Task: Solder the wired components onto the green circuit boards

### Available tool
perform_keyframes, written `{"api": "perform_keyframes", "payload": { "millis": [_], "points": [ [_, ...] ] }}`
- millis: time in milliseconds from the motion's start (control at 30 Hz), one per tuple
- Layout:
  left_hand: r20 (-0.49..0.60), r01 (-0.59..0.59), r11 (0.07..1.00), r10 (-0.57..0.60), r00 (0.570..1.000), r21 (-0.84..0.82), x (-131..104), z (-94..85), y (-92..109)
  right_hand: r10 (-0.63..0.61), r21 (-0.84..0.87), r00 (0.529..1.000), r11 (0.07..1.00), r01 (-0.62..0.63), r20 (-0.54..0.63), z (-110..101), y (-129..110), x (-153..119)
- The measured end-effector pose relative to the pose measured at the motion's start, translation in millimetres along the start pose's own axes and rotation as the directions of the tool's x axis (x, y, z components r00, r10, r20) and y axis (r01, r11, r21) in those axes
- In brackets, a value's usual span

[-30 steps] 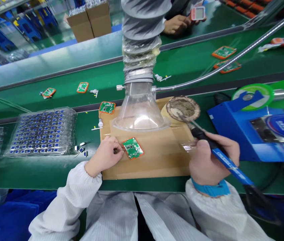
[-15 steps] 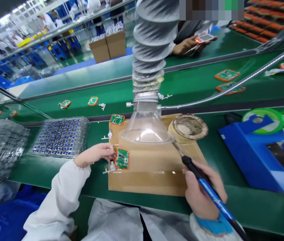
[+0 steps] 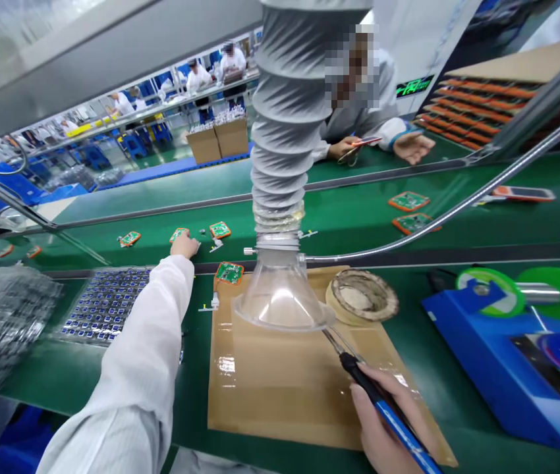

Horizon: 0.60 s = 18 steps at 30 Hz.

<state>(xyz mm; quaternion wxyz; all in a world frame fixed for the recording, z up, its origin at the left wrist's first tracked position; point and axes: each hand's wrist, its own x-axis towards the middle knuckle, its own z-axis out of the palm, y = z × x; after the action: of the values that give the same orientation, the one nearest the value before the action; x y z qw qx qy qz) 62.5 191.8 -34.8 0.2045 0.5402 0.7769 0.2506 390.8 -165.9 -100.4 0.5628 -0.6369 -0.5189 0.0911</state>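
Note:
My left hand (image 3: 184, 245) reaches out over the green belt. Its fingers close at the near edge of an orange-rimmed green circuit board (image 3: 178, 233), partly hiding it. Just right of this hand, another circuit board (image 3: 219, 229) lies beside a small white connector (image 3: 217, 244). In my right hand (image 3: 383, 421) is a blue and black soldering iron (image 3: 389, 413), its metal tip pointing up and left near the rim of a clear fume hood (image 3: 284, 303). One more circuit board (image 3: 229, 272) rests at the cardboard's far left corner, wired to a white connector (image 3: 215, 301).
A cardboard sheet (image 3: 280, 395) lies before me. Beyond its far right stands a round, crusted pot (image 3: 364, 296). A blue solder-reel machine (image 3: 487, 355) is at right, plastic trays (image 3: 107, 306) at left. A metal arm (image 3: 408, 243) crosses the belt; a co-worker (image 3: 359, 131) sits opposite.
My left hand has moved from the cardboard to the belt. The board beside it has left the cardboard, and another board now lies on the belt. My right hand still holds the iron; the view tilted up.

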Motion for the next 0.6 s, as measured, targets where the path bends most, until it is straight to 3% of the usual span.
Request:
{"api": "perform_keyframes", "payload": {
  "millis": [167,300,467,533,600],
  "points": [
    [-0.019,0.038,0.983,-0.036,0.999,0.180,18.9,6.0,-16.5,-0.001,0.020,1.000,1.000,0.001,0.008,2.5,6.1,-1.0],
    [-0.032,0.010,0.972,-0.002,0.999,0.233,9.1,-4.6,-19.6,-0.001,0.035,1.000,0.999,0.001,0.020,2.0,4.5,-1.0],
    [-0.003,-0.132,0.975,0.135,0.991,0.181,-50.6,-43.3,-24.0,0.007,0.026,1.000,1.000,-0.007,0.021,0.3,-3.3,2.0],
    [0.125,-0.223,0.973,0.215,0.969,0.056,-87.8,-60.5,-30.7,0.002,0.033,0.999,0.999,-0.003,0.034,-0.1,-4.4,3.1],
    [0.311,-0.255,0.956,0.289,0.906,-0.145,-128.0,-69.5,-38.3,-0.005,0.037,0.999,0.999,0.004,0.034,-0.5,-3.2,2.7]
  ]
}}
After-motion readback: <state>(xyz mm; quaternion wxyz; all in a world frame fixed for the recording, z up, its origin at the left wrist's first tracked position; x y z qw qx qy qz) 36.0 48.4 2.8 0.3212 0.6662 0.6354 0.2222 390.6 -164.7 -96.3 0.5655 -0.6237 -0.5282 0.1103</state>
